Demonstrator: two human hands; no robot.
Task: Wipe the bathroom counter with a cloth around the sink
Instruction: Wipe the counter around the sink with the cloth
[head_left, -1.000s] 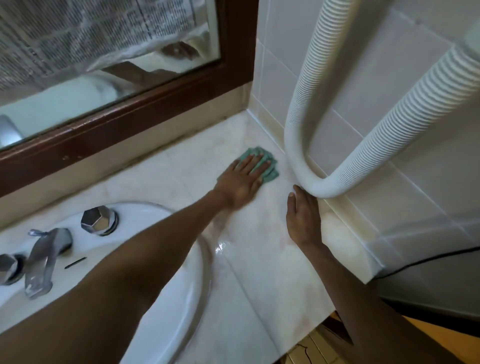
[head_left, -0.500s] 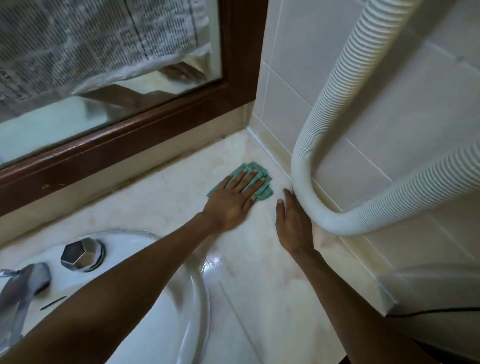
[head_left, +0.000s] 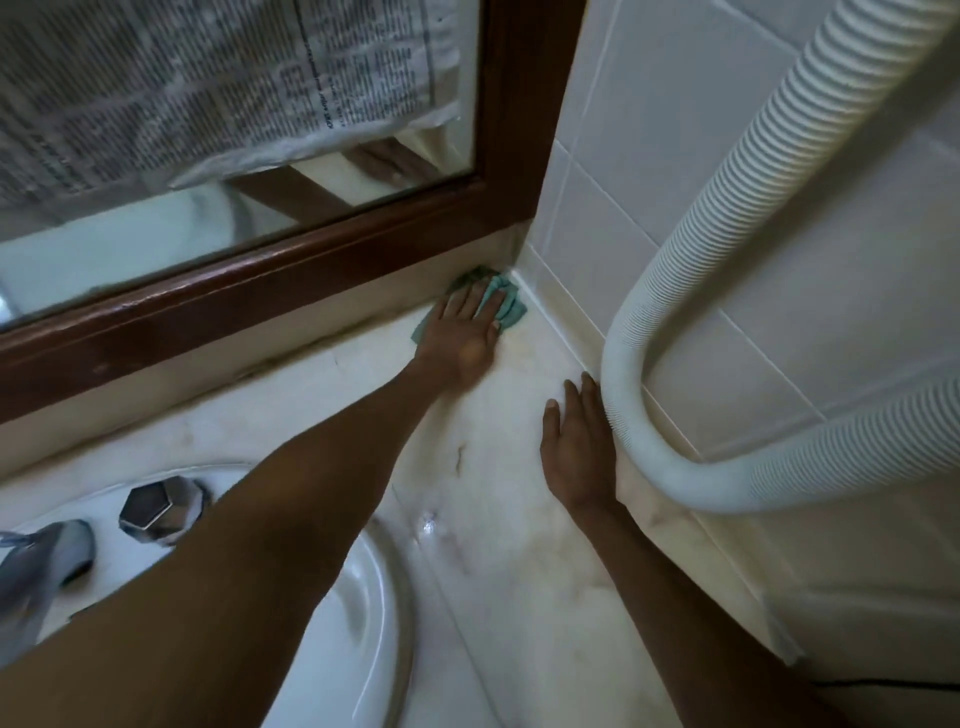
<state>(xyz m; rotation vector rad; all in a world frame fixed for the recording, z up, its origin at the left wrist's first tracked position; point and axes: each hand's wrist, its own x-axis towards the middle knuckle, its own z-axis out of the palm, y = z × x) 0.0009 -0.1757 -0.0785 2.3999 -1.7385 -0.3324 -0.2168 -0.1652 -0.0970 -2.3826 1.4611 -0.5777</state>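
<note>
A green cloth lies in the far corner of the pale marble counter, where the mirror frame meets the tiled wall. My left hand presses flat on the cloth, fingers spread over it. My right hand rests flat on the counter, its outer edge against the white ribbed hose. The white sink sits at the lower left, partly hidden under my left forearm.
A chrome faucet and a hexagonal knob stand on the sink's rim. A brown-framed mirror with newspaper on it runs along the back. White tiled wall bounds the right side; the hose loops down over the counter's edge.
My left hand has slid the cloth away from me into the back corner by the mirror frame. My right hand stays flat beside the hose.
</note>
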